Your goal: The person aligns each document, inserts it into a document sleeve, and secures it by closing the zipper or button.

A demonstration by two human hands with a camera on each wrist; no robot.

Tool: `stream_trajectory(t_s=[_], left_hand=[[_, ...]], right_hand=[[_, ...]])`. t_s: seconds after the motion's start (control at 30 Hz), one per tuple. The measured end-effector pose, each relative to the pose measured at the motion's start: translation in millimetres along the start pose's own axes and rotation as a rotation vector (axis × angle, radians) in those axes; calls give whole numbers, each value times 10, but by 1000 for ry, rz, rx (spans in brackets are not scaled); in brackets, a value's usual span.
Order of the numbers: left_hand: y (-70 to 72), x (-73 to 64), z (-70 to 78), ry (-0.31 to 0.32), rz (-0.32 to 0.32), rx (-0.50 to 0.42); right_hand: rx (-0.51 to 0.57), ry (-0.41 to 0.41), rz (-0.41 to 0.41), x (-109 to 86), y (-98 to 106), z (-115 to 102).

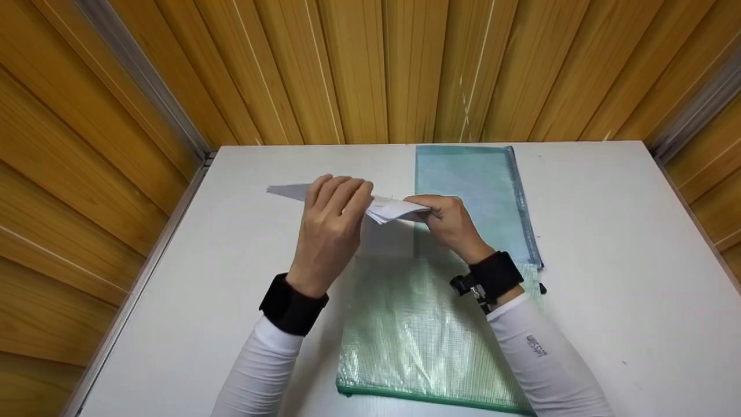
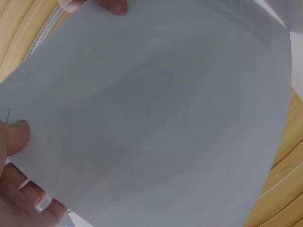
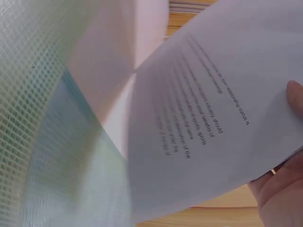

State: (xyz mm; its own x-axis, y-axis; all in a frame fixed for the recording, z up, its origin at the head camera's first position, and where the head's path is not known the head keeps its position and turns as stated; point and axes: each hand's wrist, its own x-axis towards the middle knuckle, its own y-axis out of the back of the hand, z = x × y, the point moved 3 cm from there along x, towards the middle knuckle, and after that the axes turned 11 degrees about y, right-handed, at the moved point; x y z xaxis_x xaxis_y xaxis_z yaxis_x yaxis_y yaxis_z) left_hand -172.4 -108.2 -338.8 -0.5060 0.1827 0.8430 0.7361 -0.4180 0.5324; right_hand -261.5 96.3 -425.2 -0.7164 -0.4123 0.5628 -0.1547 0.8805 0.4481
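I've got both hands clamped on the papers (image 1: 399, 209), held up over the tabletop (image 1: 613, 260). Left hand (image 1: 331, 231) pinches one side: the left wrist view shows its thumb (image 2: 17, 137) on the face, fingers behind the edge. Right hand (image 1: 451, 225) pinches the other side, thumb (image 3: 296, 97) on the printed face, fingers under. Hands are near each other, not touching in the head view.

Papers are above and just to the left of the blue pouch (image 1: 472, 185), near the far end of the green pouch (image 1: 428, 341). Both pouches lie flat; they meet or overlap below my right hand, can't tell which is on top.

Risks as I read it: the sheet edges look splayed between the hands, so if either pinch eases, inner sheets could slip and go out of line. The stack is bowed; pushing the hands together could set a crease. Long end past my left hand is unsupported, so it may droop or flap. Pulling the hands apart under a firm pinch could tear a sheet. There's a short dark mark near the left thumb, maybe a staple; too small to tell. If so, twisting there might rip the corner.
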Motion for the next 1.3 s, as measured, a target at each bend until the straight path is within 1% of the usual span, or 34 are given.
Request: stream_trajectory(t_s=[0.07,0.17,0.3,0.37,0.43,0.5,0.57,0.63,0.7,0.77,0.87,0.97,1.03,1.1,1.2,1.3], left_hand=[[11,19,-13,56,21,-27],[14,13,-46,131,29,-75],[-20,-30,-100,215,67,-130],[-49,-70,-128,268,93,-157],[-83,-122,-156,341,105,-196],[-126,-186,-176,440,88,-257],[-192,-252,-199,544,37,-344],[-265,-316,-200,629,-44,-448],[-329,-367,-173,675,-145,-556],[-383,-400,-121,681,-251,-673],[-424,-434,-22,665,-397,-826],[-427,-441,71,672,-506,-936],[-412,-433,122,690,-552,-985],[-397,-418,161,709,-575,-1017],[-388,-409,198,722,-571,-1040],[-398,-412,221,711,-543,-1033]], right_hand=[[15,-27,21,-39,63,-38],[24,-33,41,-95,124,-51],[46,-29,74,-184,208,-62],[79,-41,97,-243,260,-68],[108,-63,118,-311,320,-72],[137,-107,141,-378,380,-76],[174,-165,158,-447,446,-84],[241,-228,177,-507,508,-100],[314,-267,188,-565,571,-128],[380,-276,193,-622,636,-160],[456,-263,191,-700,723,-205],[501,-276,202,-771,795,-239],[522,-301,210,-808,829,-268],[527,-327,213,-844,861,-299],[530,-331,194,-889,904,-350],[523,-289,147,-926,942,-397]])
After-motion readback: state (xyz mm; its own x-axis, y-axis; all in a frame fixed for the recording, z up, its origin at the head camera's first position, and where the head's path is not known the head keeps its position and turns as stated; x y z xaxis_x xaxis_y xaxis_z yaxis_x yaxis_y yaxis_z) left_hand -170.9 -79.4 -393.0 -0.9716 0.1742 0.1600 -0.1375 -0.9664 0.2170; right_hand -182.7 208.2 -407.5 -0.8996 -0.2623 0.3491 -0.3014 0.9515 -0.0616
